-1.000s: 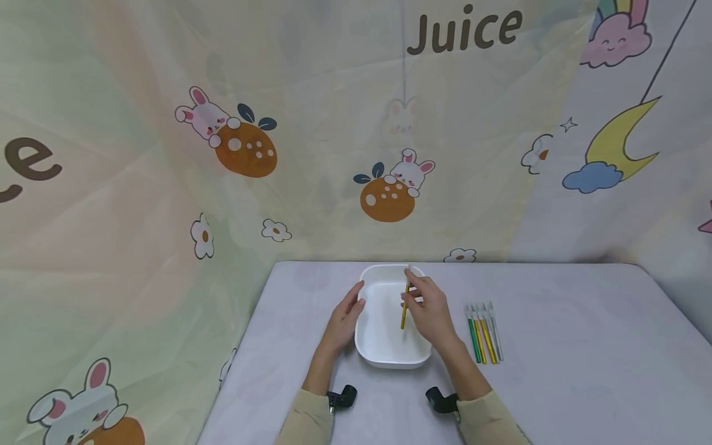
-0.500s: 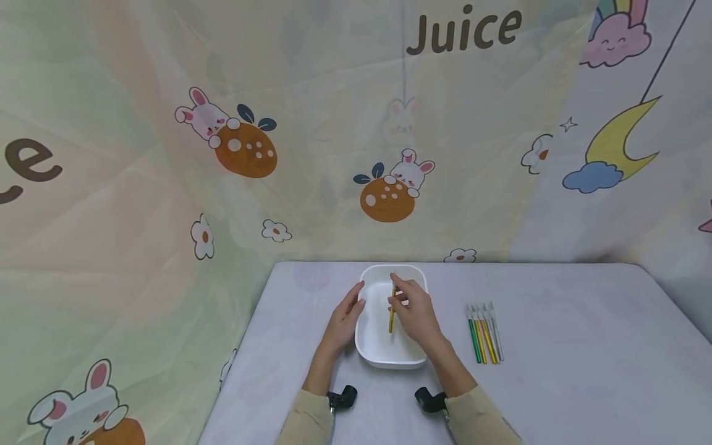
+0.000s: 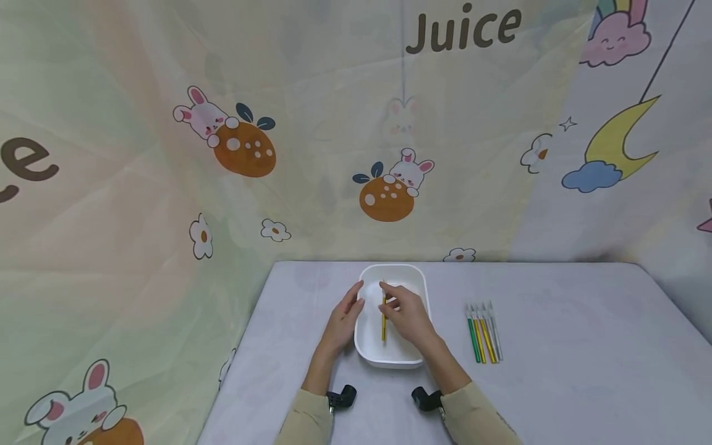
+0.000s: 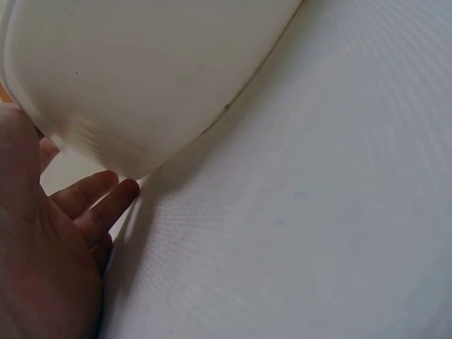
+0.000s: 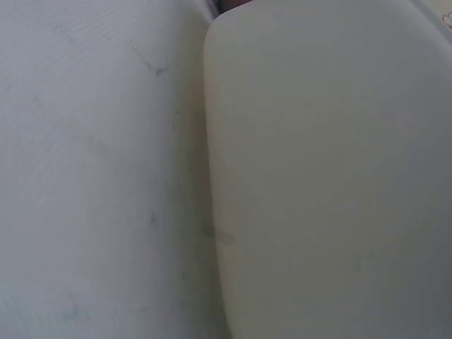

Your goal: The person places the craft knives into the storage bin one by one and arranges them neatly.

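Note:
A white rectangular tray (image 3: 395, 353) with rounded corners stands on the table, its inside facing up. My left hand (image 3: 340, 321) holds its left side, with thumb and index fingertips at the rim. In the left wrist view, other fingers (image 4: 113, 208) touch the outside of the tray's wall (image 4: 148, 78). Over the tray, my right hand (image 3: 408, 316) pinches a slim yellow pen (image 3: 383, 330) with a pale upper end, held lengthwise to the tray. The right wrist view shows the tray's outer wall (image 5: 318, 169); the right hand's grip is out of sight there.
Right of the tray, several slim pens (image 3: 484, 334) in green, yellow and silver, with pale pointed ends, lie side by side on the white tablecloth (image 3: 578, 346). A printed cloth backdrop (image 3: 322, 123) rises behind the table's far edge.
My right hand has carried the yellow pen leftward and slightly nearer across the tray, and the pen now stands straighter in view. The left hand, tray and other pens have stayed put.

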Demonstrator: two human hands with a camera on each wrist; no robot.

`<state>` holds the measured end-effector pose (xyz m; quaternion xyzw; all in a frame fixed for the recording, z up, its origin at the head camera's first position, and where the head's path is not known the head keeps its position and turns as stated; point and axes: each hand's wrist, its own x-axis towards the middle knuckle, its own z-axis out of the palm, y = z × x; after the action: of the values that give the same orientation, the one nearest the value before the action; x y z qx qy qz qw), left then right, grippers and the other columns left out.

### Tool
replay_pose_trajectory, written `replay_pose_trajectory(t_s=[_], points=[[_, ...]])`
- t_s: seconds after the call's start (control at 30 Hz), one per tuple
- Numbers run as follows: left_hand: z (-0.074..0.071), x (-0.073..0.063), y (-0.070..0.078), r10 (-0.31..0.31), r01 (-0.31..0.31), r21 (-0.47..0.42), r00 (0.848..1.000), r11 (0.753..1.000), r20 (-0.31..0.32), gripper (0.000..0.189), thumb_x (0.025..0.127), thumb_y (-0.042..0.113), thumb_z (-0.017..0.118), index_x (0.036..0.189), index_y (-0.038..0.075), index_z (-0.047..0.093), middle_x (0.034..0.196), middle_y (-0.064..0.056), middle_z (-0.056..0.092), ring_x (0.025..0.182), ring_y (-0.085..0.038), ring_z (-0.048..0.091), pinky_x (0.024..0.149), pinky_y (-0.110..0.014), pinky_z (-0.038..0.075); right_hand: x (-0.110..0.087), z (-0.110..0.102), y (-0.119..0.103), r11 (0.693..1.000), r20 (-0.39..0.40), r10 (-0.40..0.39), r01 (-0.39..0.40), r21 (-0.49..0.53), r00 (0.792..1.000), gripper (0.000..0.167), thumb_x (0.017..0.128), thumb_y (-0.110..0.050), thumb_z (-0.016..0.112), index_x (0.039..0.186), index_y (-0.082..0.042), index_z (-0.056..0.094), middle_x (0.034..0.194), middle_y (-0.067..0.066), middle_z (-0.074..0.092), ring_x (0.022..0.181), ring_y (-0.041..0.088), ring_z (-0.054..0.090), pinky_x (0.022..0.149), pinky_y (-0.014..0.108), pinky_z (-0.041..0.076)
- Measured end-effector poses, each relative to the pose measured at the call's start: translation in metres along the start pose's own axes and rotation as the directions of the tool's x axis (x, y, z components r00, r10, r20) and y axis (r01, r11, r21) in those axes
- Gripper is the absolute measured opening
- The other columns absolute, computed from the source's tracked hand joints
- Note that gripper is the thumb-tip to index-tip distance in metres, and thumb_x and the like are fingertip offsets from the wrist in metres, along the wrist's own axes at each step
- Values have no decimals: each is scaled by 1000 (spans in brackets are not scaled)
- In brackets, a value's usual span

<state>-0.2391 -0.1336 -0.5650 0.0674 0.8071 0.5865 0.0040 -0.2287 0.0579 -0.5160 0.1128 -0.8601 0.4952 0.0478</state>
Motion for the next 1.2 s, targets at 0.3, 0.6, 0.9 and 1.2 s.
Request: replay_pose_trajectory(t_s=[0.3,0.6,0.9,1.2], points=[[-2,-1,2,13,-12,-17,1000,1000,10,46,111,33,49,157,37,44,167,1,39,156,-24,34,127,-51,29,0,0,1,1000,63,21,-20,-12,998,54,90,1,77,142,-6,63,110,11,70,87,16,73,67,22,61],[-2,0,1,7,-7,-3,1000,1000,6,46,111,33,49,156,39,45,167,2,39,156,-25,34,127,-52,30,1,1,0,991,124,75,-61,-117,989,58,91,-3,78,145,-10,61,116,10,70,75,10,63,64,21,58],[-2,-2,-1,22,-22,0,1000,1000,9,48,110,36,49,158,36,44,167,2,39,157,-23,34,127,-51,30,-1,5,0,981,217,114,-75,-180,969,59,88,-6,82,144,-9,63,113,10,71,80,14,62,68,26,58],[-2,-1,-1,12,-12,10,1000,1000,5,46,110,39,49,156,41,44,167,4,39,156,-23,34,127,-50,30,1,5,2,973,252,117,-61,-221,961,57,86,-10,84,140,-7,66,104,6,70,79,14,59,66,25,51]])
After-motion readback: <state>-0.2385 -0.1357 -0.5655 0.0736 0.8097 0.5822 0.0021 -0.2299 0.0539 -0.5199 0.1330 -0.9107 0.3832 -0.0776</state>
